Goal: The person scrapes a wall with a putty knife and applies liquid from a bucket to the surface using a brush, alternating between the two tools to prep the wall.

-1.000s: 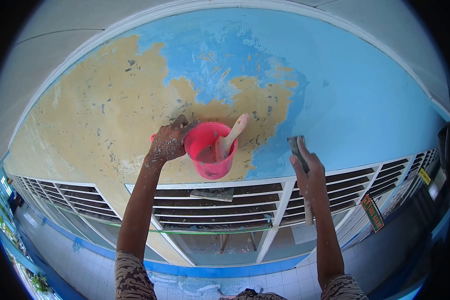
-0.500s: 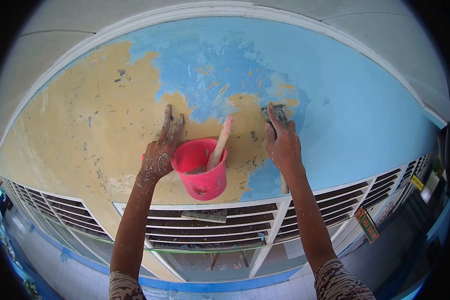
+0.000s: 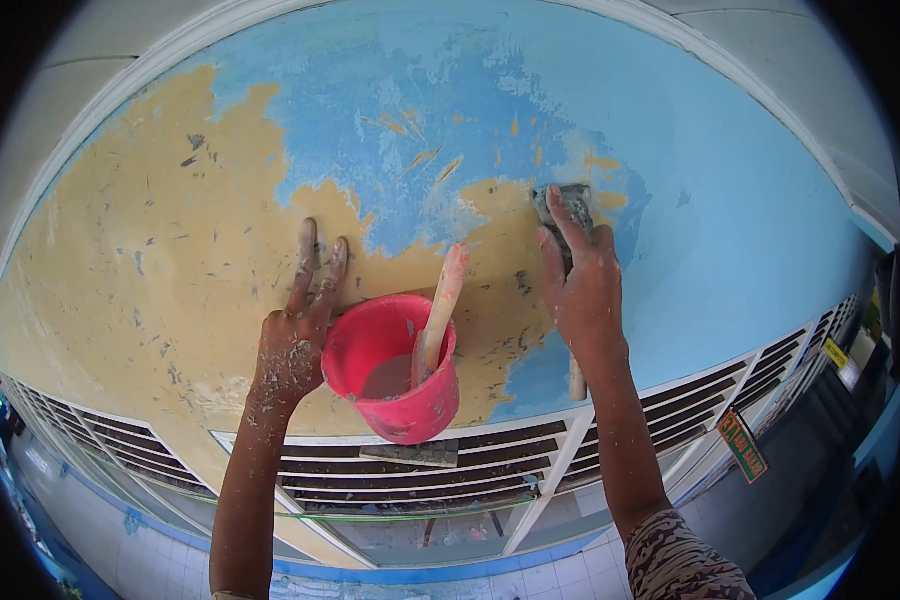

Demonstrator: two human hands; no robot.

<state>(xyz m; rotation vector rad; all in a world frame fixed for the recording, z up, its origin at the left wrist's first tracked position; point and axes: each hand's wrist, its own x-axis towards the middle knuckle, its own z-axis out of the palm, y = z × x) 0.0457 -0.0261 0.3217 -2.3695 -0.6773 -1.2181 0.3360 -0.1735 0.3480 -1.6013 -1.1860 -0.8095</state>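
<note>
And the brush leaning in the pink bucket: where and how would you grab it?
Probably by the upper part of the pale brush handle, from above and the right: it sticks up past the pink bucket, leaning right, away from the left hand.

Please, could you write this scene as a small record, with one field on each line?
Left hand: left hand at the bucket's side, two fingers stretched along the wall; its grip is partly hidden
Right hand: right hand holds a scraper, blade at the wall, handle end showing below
Bucket: pink bucket, tilted, mouth facing the camera
In bucket: brush, its pale handle sticking out
Wall: wall patchy tan at left, blue at right
Below: white slatted vents
Sign: green sign at lower right
</note>
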